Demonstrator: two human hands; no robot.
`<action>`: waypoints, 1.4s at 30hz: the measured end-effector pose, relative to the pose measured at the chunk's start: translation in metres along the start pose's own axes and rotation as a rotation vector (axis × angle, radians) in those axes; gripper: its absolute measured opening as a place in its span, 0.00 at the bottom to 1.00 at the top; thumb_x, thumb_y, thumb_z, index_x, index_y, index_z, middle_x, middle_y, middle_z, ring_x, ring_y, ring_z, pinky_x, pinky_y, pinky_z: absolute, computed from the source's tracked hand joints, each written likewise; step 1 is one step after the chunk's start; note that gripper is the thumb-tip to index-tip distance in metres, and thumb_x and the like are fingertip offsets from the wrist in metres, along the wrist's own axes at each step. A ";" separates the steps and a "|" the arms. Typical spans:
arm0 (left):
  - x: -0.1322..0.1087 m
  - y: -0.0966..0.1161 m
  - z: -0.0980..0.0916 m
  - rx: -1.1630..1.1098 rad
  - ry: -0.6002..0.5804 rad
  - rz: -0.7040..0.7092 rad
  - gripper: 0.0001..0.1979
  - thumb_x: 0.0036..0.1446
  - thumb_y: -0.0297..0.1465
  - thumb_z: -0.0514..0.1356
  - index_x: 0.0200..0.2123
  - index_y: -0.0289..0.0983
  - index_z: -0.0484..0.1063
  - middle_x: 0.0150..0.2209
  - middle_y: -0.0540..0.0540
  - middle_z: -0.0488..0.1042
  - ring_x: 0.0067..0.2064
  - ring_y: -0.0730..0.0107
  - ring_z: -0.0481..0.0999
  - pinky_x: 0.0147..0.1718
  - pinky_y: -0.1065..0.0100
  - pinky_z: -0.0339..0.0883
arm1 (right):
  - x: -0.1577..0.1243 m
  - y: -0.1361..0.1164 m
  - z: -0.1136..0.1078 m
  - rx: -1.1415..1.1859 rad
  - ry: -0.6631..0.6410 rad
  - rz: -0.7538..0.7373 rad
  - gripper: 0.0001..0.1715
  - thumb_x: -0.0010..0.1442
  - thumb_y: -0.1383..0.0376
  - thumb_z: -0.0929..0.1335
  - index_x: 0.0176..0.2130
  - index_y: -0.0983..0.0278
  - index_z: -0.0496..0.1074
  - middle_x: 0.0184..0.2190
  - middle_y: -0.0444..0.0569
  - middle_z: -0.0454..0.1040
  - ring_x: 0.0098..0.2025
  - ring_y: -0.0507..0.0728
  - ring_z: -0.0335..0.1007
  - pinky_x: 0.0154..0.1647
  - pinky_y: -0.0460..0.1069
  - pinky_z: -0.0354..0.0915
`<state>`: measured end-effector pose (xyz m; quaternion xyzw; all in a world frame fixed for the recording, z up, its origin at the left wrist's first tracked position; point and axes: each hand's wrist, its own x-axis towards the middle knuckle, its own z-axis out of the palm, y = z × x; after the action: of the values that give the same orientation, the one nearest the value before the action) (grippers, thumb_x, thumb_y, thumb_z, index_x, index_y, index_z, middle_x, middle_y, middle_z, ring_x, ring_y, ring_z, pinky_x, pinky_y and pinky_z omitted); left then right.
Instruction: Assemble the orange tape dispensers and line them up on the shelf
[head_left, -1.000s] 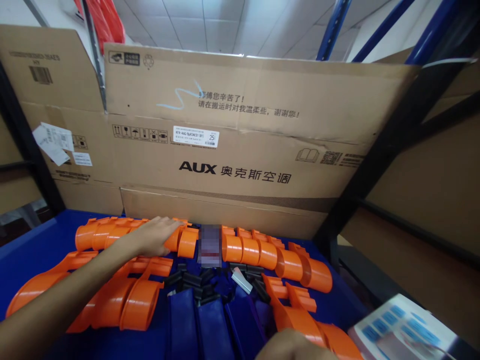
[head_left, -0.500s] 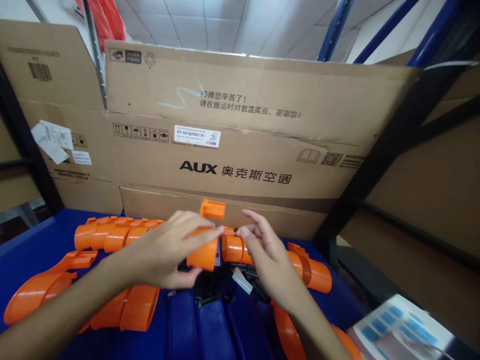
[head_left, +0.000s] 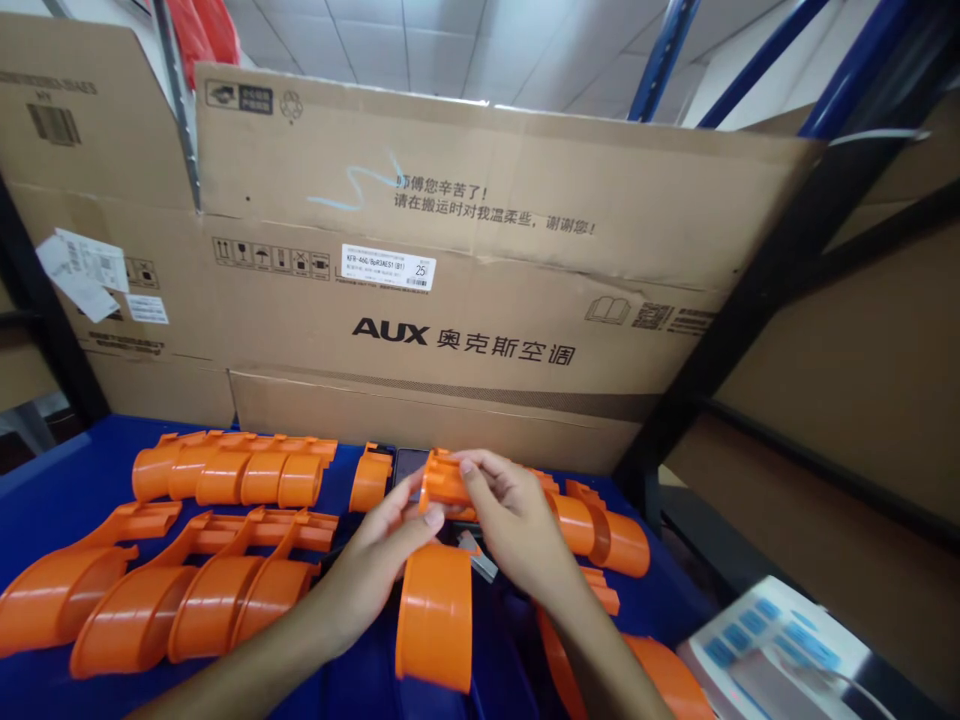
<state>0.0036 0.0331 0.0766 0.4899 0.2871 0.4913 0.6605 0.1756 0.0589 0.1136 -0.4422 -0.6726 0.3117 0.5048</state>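
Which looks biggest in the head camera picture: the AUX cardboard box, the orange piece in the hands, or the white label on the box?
1. AUX cardboard box, by far the largest.
2. Orange piece held by both hands; it sits close to the camera, so it looks larger.
3. White label, smallest.

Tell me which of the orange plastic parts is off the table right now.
The orange part held between the left hand and right hand, at centre. All the others lie on the blue table in rows to either side.

Both hands [head_left: 450, 530] close together, fingers curled.
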 end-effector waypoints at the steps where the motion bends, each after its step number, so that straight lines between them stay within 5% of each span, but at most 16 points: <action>1: 0.003 -0.002 0.002 -0.046 0.017 -0.022 0.30 0.59 0.42 0.65 0.63 0.39 0.68 0.40 0.42 0.82 0.36 0.65 0.79 0.37 0.68 0.69 | -0.002 -0.001 -0.002 -0.079 -0.038 -0.023 0.20 0.70 0.54 0.62 0.47 0.61 0.77 0.41 0.50 0.81 0.44 0.61 0.76 0.47 0.55 0.71; 4: 0.005 -0.005 -0.002 -0.073 0.149 -0.017 0.29 0.54 0.42 0.69 0.58 0.38 0.73 0.24 0.51 0.75 0.23 0.75 0.68 0.24 0.74 0.58 | -0.009 0.000 -0.020 -0.373 -0.049 -0.105 0.22 0.74 0.57 0.57 0.57 0.58 0.72 0.52 0.52 0.77 0.54 0.62 0.72 0.57 0.59 0.65; 9: -0.006 -0.018 -0.018 -0.051 0.252 0.034 0.32 0.57 0.41 0.67 0.63 0.38 0.68 0.26 0.49 0.77 0.28 0.70 0.72 0.30 0.72 0.64 | -0.024 0.014 -0.050 -0.950 -0.237 -0.140 0.22 0.64 0.67 0.65 0.57 0.56 0.73 0.49 0.54 0.75 0.52 0.66 0.68 0.54 0.62 0.64; 12: -0.015 -0.026 -0.024 -0.012 0.236 0.035 0.34 0.58 0.41 0.66 0.65 0.38 0.64 0.27 0.49 0.78 0.30 0.68 0.73 0.32 0.71 0.64 | -0.033 0.020 -0.048 -1.061 -0.376 -0.094 0.28 0.55 0.73 0.68 0.53 0.53 0.76 0.47 0.54 0.72 0.51 0.66 0.67 0.53 0.61 0.64; 22: -0.021 -0.020 -0.026 0.029 0.267 0.025 0.33 0.59 0.42 0.64 0.65 0.39 0.64 0.27 0.47 0.79 0.31 0.64 0.75 0.38 0.66 0.65 | -0.038 0.024 -0.037 -1.134 -0.396 0.006 0.30 0.54 0.72 0.72 0.52 0.44 0.78 0.49 0.54 0.71 0.55 0.72 0.65 0.53 0.66 0.60; 33: -0.018 -0.033 -0.035 0.047 0.270 -0.013 0.36 0.57 0.43 0.66 0.66 0.42 0.62 0.29 0.48 0.80 0.32 0.64 0.74 0.36 0.67 0.66 | -0.040 0.034 -0.032 -1.181 -0.358 -0.139 0.18 0.61 0.71 0.67 0.45 0.52 0.81 0.43 0.53 0.72 0.46 0.67 0.68 0.44 0.60 0.62; 39: -0.018 -0.031 -0.031 0.028 0.252 0.015 0.38 0.56 0.42 0.67 0.67 0.43 0.59 0.29 0.49 0.79 0.31 0.65 0.74 0.34 0.67 0.67 | -0.030 0.021 -0.029 -1.188 -0.154 -0.200 0.09 0.59 0.70 0.67 0.30 0.61 0.76 0.38 0.57 0.74 0.43 0.68 0.67 0.40 0.59 0.59; 42: -0.017 -0.032 -0.030 0.025 0.252 0.042 0.38 0.57 0.42 0.67 0.67 0.44 0.57 0.28 0.50 0.78 0.30 0.65 0.74 0.32 0.68 0.66 | -0.027 0.013 -0.028 -0.901 -0.015 -0.143 0.05 0.59 0.68 0.66 0.30 0.61 0.71 0.33 0.52 0.74 0.38 0.64 0.69 0.38 0.56 0.61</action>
<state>-0.0162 0.0267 0.0350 0.4383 0.3636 0.5590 0.6027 0.2090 0.0388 0.0996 -0.5681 -0.7735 -0.0442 0.2776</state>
